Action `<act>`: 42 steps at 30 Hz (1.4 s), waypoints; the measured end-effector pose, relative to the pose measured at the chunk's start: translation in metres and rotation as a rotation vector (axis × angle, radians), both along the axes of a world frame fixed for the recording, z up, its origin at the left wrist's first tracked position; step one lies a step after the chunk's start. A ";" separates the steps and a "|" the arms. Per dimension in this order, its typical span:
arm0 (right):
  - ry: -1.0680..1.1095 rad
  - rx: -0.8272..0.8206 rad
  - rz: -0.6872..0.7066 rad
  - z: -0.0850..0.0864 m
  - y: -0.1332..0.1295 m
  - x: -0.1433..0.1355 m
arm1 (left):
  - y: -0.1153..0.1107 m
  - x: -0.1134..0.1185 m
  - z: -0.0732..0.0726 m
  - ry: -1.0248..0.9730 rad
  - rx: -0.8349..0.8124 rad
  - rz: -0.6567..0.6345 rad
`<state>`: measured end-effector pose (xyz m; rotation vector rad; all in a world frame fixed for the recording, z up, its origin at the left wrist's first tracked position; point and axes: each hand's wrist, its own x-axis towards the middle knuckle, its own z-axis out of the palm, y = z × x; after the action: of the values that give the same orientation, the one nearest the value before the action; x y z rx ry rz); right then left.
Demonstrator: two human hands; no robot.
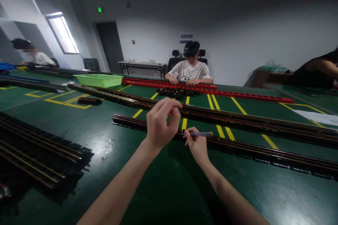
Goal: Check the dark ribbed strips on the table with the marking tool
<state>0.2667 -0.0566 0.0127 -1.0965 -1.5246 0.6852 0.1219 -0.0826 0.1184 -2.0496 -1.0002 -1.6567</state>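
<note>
My left hand (162,123) is raised above a dark track strip (232,146) with thin metal rails. Its fingers curl round towards the thumb in a pinch. Whatever may be between the fingertips is too small to make out. Lower and to the right, my right hand (197,146) is closed round a slim pen-like tool (202,134) with a see-through barrel. The tool lies almost level, its rounded end pointing right, just over the same strip. Its other end is hidden by my fingers.
Beyond lies a longer track strip (253,119). Stacked track pieces (39,154) fill the left, with a short piece (89,101) and a green basket (99,81) farther back. Across the table, a person (194,68) rests both hands at red ladder-like strips (245,95).
</note>
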 end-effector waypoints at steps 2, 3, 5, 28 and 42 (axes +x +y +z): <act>-0.024 0.022 -0.004 0.000 0.000 0.002 | 0.016 0.004 -0.023 0.116 -0.102 0.075; -0.039 0.033 -0.015 0.000 0.000 0.003 | 0.023 0.006 -0.038 0.199 -0.174 0.127; -0.059 0.044 -0.043 0.000 0.001 0.005 | 0.036 0.006 -0.068 0.319 -0.281 0.170; -0.012 -0.045 0.077 -0.003 -0.004 0.035 | 0.043 0.001 -0.115 0.456 -0.616 0.188; -0.022 -0.052 0.075 -0.003 -0.004 0.037 | 0.043 0.001 -0.112 0.470 -0.616 0.199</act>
<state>0.3042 -0.0610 0.0101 -1.0930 -1.5808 0.7705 0.1227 -0.0397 0.0063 -2.4317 -1.5937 -0.7515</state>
